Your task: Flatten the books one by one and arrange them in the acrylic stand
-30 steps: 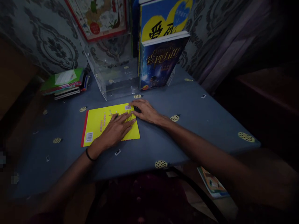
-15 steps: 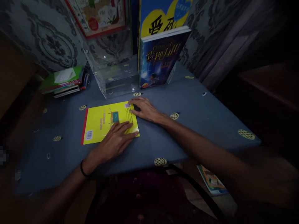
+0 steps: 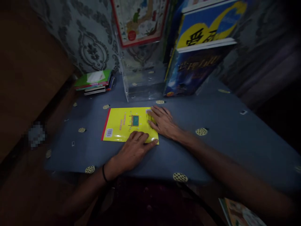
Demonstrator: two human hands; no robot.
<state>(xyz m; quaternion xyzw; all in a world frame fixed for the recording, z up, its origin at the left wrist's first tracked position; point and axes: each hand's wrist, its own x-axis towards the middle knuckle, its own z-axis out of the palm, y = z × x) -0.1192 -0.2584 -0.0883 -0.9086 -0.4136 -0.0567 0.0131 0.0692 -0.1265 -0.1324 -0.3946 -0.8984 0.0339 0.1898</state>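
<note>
A thin yellow booklet (image 3: 119, 125) with a red spine lies flat on the blue table, its barcode at the lower left and a small chalkboard picture near the middle. My left hand (image 3: 135, 147), with a black band at the wrist, rests on the booklet's lower right part, fingers stretched out and thumb near the corner. On the upper right edge lies my right hand (image 3: 164, 122), its fingers spread flat over the cover and the palm on the table. Neither hand grips anything.
Behind the booklet stands a clear acrylic rack (image 3: 143, 91) holding a red-framed picture book (image 3: 143, 22). Dark blue (image 3: 192, 72) and blue-yellow (image 3: 211, 25) books stand at its right. A stack of books (image 3: 94, 80) sits at the back left. Below the table's right front, another book (image 3: 242, 213) shows.
The view has swung left, so everything appears further right. Both hands stay on the yellow booklet; my right hand's fingers now reach slightly further over its upper right edge.
</note>
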